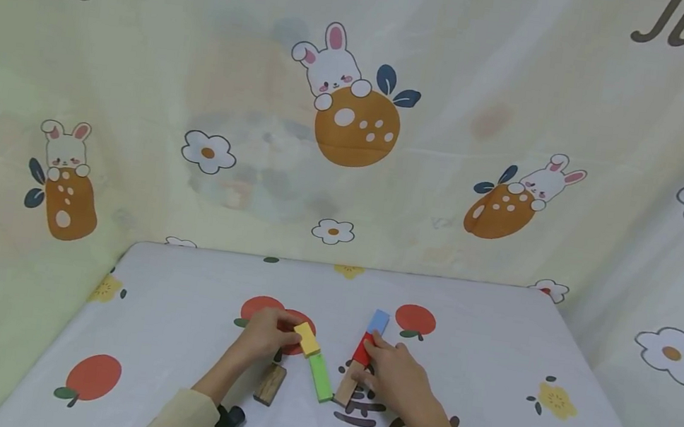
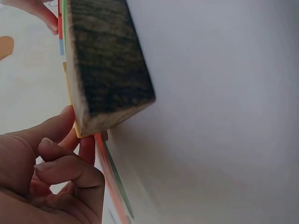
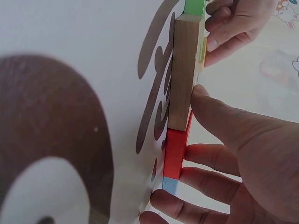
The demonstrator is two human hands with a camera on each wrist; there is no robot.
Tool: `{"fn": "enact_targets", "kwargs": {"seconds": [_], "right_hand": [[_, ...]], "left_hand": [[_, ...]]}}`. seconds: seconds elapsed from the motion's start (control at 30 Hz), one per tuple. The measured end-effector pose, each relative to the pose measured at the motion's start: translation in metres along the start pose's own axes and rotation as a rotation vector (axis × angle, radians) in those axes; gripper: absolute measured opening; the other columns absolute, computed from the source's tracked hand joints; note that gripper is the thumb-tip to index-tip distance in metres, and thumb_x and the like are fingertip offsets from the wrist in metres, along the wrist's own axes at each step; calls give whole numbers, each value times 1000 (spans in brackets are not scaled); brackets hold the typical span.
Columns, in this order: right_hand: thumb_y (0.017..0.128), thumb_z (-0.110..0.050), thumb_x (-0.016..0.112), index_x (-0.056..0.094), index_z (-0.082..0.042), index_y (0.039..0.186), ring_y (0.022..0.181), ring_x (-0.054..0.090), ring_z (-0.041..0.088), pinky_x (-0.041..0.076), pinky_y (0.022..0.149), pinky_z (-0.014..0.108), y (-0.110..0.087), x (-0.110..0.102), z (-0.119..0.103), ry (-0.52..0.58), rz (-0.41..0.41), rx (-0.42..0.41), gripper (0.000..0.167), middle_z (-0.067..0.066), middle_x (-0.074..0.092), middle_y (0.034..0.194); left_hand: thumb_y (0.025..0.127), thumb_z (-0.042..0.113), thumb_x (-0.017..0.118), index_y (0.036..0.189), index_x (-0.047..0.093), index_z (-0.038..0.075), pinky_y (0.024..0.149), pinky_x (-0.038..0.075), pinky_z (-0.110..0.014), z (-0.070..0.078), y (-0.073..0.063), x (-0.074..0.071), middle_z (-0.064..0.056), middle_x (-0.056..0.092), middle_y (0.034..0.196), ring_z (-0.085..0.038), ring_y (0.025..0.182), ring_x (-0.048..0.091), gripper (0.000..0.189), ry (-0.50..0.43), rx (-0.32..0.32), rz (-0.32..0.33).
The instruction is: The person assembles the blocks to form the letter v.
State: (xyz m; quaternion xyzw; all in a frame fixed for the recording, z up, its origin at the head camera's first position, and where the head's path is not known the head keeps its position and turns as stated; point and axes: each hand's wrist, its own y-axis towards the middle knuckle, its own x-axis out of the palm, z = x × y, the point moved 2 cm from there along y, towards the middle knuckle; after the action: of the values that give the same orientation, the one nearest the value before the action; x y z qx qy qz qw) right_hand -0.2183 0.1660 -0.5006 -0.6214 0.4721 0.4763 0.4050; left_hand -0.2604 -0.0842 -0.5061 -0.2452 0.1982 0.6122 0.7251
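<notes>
My left hand point(image 1: 266, 332) pinches a small yellow block point(image 1: 307, 339) between thumb and fingers, at the far end of a green block point(image 1: 320, 377). On the other side, a blue block point(image 1: 378, 322), a red block point(image 1: 362, 348) and a plain wooden block point(image 1: 348, 384) lie end to end in a slanting row. Over that row is my right hand point(image 1: 400, 376), its thumb touching the plain block and its fairly straight fingers against the red one. Together the two rows form a V whose near ends almost meet.
A darker wooden block point(image 1: 270, 384) lies apart, just below the left hand; it looms large as a dark-grained block point(image 2: 107, 56) in the left wrist view. The printed tablecloth point(image 1: 175, 321) covers the table, with a patterned curtain point(image 1: 408, 200) hanging behind.
</notes>
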Motion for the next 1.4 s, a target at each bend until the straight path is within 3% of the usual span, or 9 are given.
{"fn": "enact_targets", "kwargs": {"seconds": [0.57, 0.8, 1.4], "right_hand": [[88, -51, 82, 67, -11, 144, 101, 66, 32, 62, 69, 35, 1, 1, 0, -2, 10, -5, 70, 13, 59, 157], [87, -52, 82, 66, -12, 145, 101, 65, 30, 58, 63, 30, 2, 3, 2, -1, 1, 9, 72, 12, 58, 158], [87, -51, 82, 67, -12, 144, 106, 67, 35, 64, 74, 39, -1, -1, 0, 9, -3, -5, 71, 12, 59, 157]], "left_hand": [[94, 11, 78, 121, 80, 11, 85, 61, -35, -1, 4, 5, -9, 73, 117, -23, 109, 62, 27, 22, 6, -29], [95, 9, 78, 121, 79, 11, 83, 61, -34, 0, 4, 6, -9, 73, 118, -22, 107, 62, 27, 14, 9, -48], [96, 8, 76, 125, 77, 9, 77, 60, -31, -1, 4, 7, -10, 73, 116, -22, 103, 62, 29, -14, 13, -80]]}}
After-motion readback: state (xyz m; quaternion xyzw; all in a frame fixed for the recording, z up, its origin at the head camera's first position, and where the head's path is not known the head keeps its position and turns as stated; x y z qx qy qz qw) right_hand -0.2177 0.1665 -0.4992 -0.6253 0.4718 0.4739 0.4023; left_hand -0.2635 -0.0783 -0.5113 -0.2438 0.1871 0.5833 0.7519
